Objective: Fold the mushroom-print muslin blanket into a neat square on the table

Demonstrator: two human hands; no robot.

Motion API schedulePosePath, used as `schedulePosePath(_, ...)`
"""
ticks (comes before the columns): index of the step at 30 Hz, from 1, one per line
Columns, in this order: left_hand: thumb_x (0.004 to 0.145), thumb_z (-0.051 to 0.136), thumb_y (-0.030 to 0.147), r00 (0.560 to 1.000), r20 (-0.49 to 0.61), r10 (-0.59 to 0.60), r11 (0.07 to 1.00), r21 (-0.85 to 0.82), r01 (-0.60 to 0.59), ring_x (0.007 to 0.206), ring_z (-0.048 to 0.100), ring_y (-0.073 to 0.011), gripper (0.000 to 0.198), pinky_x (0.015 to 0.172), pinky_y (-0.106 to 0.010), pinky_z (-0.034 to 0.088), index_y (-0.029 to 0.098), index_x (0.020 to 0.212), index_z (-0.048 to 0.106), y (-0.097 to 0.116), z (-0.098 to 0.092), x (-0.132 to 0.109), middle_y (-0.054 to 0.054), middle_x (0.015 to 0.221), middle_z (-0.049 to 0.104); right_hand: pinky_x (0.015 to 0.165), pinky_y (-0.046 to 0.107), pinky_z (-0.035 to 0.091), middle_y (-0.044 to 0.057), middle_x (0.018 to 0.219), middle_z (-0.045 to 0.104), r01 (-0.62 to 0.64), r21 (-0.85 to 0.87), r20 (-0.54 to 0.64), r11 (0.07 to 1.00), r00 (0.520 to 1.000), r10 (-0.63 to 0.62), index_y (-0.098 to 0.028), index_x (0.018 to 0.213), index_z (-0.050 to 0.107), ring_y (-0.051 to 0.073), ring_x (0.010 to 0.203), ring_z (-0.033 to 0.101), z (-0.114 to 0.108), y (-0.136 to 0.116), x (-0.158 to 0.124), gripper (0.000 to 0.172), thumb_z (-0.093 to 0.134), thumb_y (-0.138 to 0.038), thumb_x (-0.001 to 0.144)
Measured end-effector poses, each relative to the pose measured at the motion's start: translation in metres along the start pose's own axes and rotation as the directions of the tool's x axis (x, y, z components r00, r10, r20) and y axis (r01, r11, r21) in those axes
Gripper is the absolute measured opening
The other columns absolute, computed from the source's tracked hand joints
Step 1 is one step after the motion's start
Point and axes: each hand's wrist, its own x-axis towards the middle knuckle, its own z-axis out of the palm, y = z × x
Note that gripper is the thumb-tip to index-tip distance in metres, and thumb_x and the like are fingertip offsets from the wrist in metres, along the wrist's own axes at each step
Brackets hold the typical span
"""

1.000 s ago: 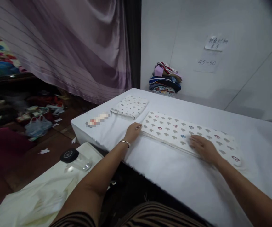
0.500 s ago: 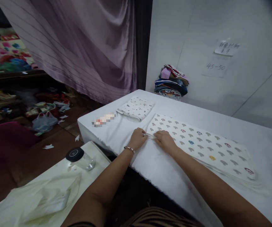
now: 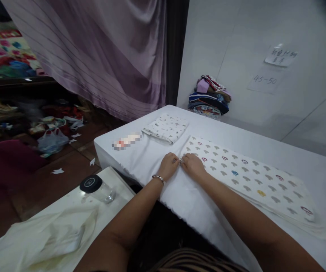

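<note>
White printed folded cloth (image 3: 245,177) lies on the white-draped desk (image 3: 140,158). Left hand (image 3: 168,165) and right hand (image 3: 193,166), knuckles up, fingers curled, pinch its nine-o'clock corner.

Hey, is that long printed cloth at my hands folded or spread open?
Folded. The printed cloth lies as a long flat strip, with stacked layers showing along its near edge.

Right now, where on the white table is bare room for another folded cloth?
Bare: the strip between the long patterned cloth and the wall, right of the clothes pile; also the front strip. Crowded: the left end, with small folded cloth, left hand, right hand.
</note>
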Motion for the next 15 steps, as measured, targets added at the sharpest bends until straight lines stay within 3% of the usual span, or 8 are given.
schedulePosePath(4, 0.08, 0.053, 0.016, 1.0, -0.025, 0.002, 1.0, -0.005, -0.002, 0.093, 0.055, -0.0166, 0.013, 0.089, -0.031, 0.043, 0.019, 0.076, 0.064, -0.001, -0.0026, -0.0011, -0.003, 0.093, 0.063, 0.078, 0.031, 0.039, 0.011, 0.101, 0.058, -0.039, 0.003, 0.037, 0.999, 0.999, 0.039, -0.017, 0.096, 0.06, 0.022, 0.095, 0.051, -0.0006, 0.0003, 0.0026, 0.027, 0.036, -0.029, 0.095)
schedulePosePath(7, 0.076, 0.054, 0.014, 0.997, -0.076, -0.013, 0.994, 0.111, 0.022, 0.096, 0.054, -0.0195, 0.014, 0.09, -0.033, 0.042, 0.019, 0.077, 0.067, 0.0004, -0.0052, -0.0039, -0.005, 0.096, 0.063, 0.074, 0.029, 0.039, 0.01, 0.101, 0.058, -0.05, 0.013, 0.041, 0.999, 0.998, 0.05, -0.017, 0.097, 0.059, 0.021, 0.095, 0.052, -0.0016, 0.002, 0.0034, 0.025, 0.037, -0.028, 0.094)
schedulePosePath(10, 0.075, 0.056, 0.02, 0.999, -0.035, -0.037, 0.979, 0.2, 0.043, 0.094, 0.054, -0.0214, 0.01, 0.087, -0.035, 0.041, 0.019, 0.072, 0.066, 0.0033, -0.0067, -0.0063, -0.006, 0.093, 0.063, 0.072, 0.028, 0.039, 0.009, 0.101, 0.057, -0.071, 0.031, 0.039, 0.997, 0.997, 0.07, -0.018, 0.096, 0.058, 0.02, 0.095, 0.052, -0.0006, 0.0023, 0.0046, 0.024, 0.036, -0.03, 0.095)
schedulePosePath(15, 0.077, 0.058, 0.021, 0.998, -0.021, -0.059, 0.979, 0.196, 0.062, 0.095, 0.054, -0.0202, 0.007, 0.086, -0.036, 0.039, 0.02, 0.071, 0.062, 0.0038, -0.006, -0.007, -0.003, 0.092, 0.063, 0.073, 0.028, 0.04, 0.008, 0.101, 0.057, -0.068, 0.044, 0.018, 0.997, 0.998, 0.067, -0.019, 0.096, 0.058, 0.02, 0.095, 0.051, 0.0023, -0.0037, 0.0064, 0.024, 0.036, -0.029, 0.094)
